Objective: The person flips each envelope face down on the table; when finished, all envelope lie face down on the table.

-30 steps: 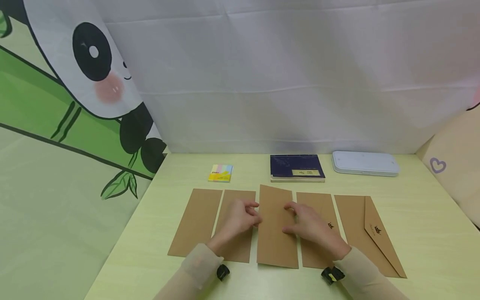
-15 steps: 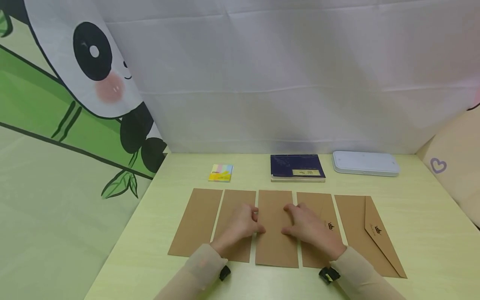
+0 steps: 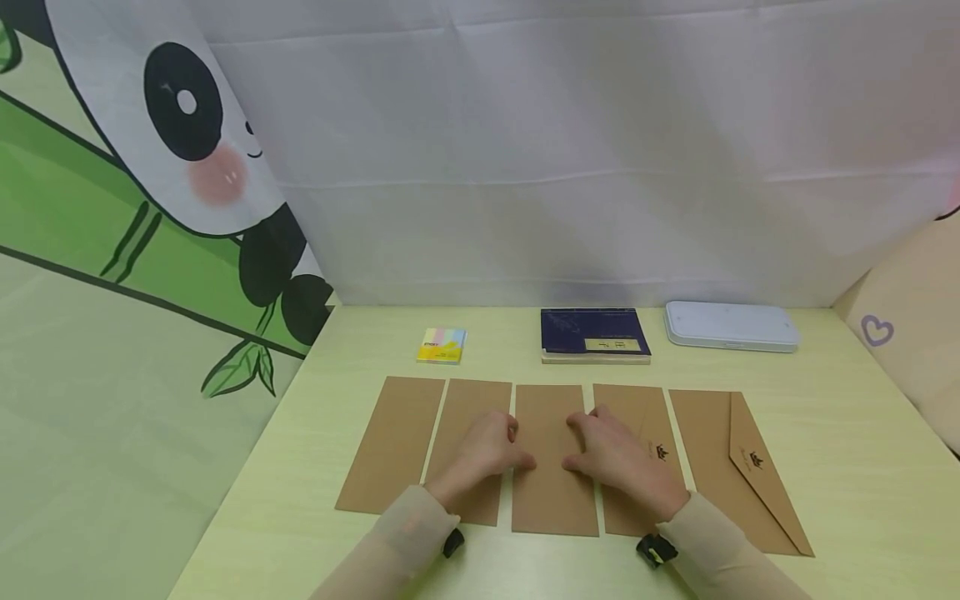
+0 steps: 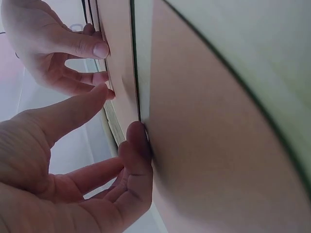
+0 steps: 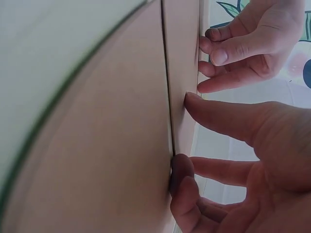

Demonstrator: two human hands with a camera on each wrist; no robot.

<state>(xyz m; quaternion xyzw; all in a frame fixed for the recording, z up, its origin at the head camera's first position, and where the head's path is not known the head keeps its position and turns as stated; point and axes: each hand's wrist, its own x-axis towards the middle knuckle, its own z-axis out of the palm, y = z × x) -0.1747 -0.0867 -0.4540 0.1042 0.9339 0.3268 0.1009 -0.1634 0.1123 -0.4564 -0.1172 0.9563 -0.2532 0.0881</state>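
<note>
Five-piece counts aside, a row of several brown kraft envelopes lies flat across the table, and both hands are at the middle envelope (image 3: pixel 553 500). My left hand (image 3: pixel 480 454) reaches over the second envelope (image 3: pixel 480 500) from the left. Its thumb extends onto the middle one, and its bent fingers sit at the gap along the left edge in the left wrist view. From the other side my right hand (image 3: pixel 618 454) lies over the envelope with a crown print (image 3: pixel 662 452). In the right wrist view its thumb (image 5: pixel 218 114) touches the middle envelope, well apart from the fingers.
The leftmost envelope (image 3: pixel 392 446) shows a plain face, while the rightmost envelope (image 3: pixel 712 467) shows its flap. Behind the row are a sticky-note pack (image 3: pixel 442 346), a dark blue notebook (image 3: pixel 592 333) and a pale pencil case (image 3: pixel 731 326). A white cloth (image 3: pixel 525 167) hangs behind the table.
The middle envelope has come down from a slightly raised, tilted position to lie flat in the row. My left thumb has moved a little to the right over it; the right hand has barely shifted.
</note>
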